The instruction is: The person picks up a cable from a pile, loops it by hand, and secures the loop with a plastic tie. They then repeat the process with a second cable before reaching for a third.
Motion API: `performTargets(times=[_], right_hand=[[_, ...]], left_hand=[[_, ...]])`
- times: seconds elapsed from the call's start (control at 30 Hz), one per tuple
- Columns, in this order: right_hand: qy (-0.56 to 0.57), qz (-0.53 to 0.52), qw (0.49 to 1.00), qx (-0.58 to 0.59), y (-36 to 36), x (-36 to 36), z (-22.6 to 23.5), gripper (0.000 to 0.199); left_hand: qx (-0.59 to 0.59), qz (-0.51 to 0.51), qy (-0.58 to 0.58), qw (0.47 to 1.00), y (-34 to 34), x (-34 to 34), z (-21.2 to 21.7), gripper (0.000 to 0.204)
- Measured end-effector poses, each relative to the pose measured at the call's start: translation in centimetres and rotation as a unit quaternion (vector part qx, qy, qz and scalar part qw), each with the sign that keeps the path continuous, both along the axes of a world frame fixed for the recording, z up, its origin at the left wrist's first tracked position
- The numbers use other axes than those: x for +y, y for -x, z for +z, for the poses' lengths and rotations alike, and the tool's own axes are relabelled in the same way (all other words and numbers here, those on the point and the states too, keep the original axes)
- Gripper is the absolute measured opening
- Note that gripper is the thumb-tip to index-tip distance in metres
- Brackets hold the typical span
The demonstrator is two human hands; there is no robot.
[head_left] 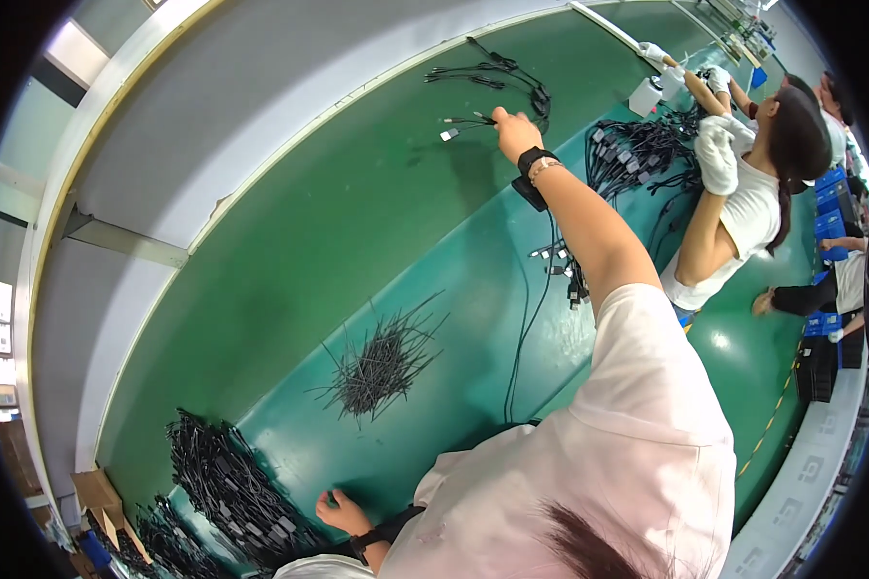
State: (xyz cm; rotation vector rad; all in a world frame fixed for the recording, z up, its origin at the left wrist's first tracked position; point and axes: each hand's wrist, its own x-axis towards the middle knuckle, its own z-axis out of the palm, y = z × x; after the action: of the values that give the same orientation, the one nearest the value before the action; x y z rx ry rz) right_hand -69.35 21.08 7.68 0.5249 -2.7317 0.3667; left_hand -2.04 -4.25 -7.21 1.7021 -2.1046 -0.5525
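Cables [483, 121] blk, plug [449, 135] wht, tabletop [328, 261] grn, sleeve [647, 362] pale pnk.

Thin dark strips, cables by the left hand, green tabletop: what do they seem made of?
Strips: probably dull plastic; they lie stiffly straight. Cables: likely satin, rubbery plastic, bending loosely. Tabletop: smooth, perhaps vinyl or rubber, judging by soft reflections.

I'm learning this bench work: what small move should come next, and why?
Perhaps the right hand should lay down its cable ends on the green table: they stick out from its grasp, close to other black cables.
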Motion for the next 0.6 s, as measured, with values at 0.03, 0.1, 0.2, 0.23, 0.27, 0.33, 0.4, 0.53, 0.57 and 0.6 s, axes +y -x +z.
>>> performTargets(times=[0.03,0.1,0.2,0.23,0.27,0.33,0.4,0.53,0.57,0.6], right_hand=[[-0.001,0.000,1.000,0.001,-0.3,0.0,0.2,0.009],[0.106,0.034,0.993,-0.027,-0.9,-0.1,1.1,0.013],[0.190,0.080,0.979,-0.004,-3.0,-1.0,2.4,0.016],[0.218,0.109,0.970,0.027,-3.9,-1.6,3.0,0.016],[0.246,0.139,0.958,0.059,-4.7,-2.0,3.4,0.017],[0.223,0.152,0.962,0.050,-5.1,-2.1,2.3,0.016],[0.169,0.179,0.969,0.028,-5.0,-1.8,2.2,0.014],[0.120,0.165,0.978,-0.042,-6.6,-1.5,2.0,0.013],[0.118,0.156,0.980,-0.040,-6.9,-1.4,2.2,0.013],[0.093,0.176,0.978,-0.061,-7.1,-1.5,2.3,0.015]], left_hand=[[0.020,-0.016,0.013,1.000,0.5,-0.4,0.4,0.025],[0.061,-0.047,0.041,0.996,1.6,-0.9,2.0,0.026],[0.195,-0.026,-0.032,0.980,5.3,-1.2,4.8,0.028],[0.197,-0.026,-0.032,0.979,6.5,-1.1,6.0,0.028],[0.210,-0.054,-0.045,0.975,7.6,-1.0,7.3,0.029],[0.224,-0.086,-0.056,0.969,9.2,-1.0,8.5,0.029],[0.289,-0.114,-0.063,0.948,11.1,-0.5,9.9,0.028],[0.309,-0.136,-0.071,0.939,11.2,0.3,10.4,0.027],[0.301,-0.137,-0.074,0.941,11.0,0.4,10.4,0.027],[0.301,-0.146,-0.079,0.939,10.7,0.4,10.1,0.027]])
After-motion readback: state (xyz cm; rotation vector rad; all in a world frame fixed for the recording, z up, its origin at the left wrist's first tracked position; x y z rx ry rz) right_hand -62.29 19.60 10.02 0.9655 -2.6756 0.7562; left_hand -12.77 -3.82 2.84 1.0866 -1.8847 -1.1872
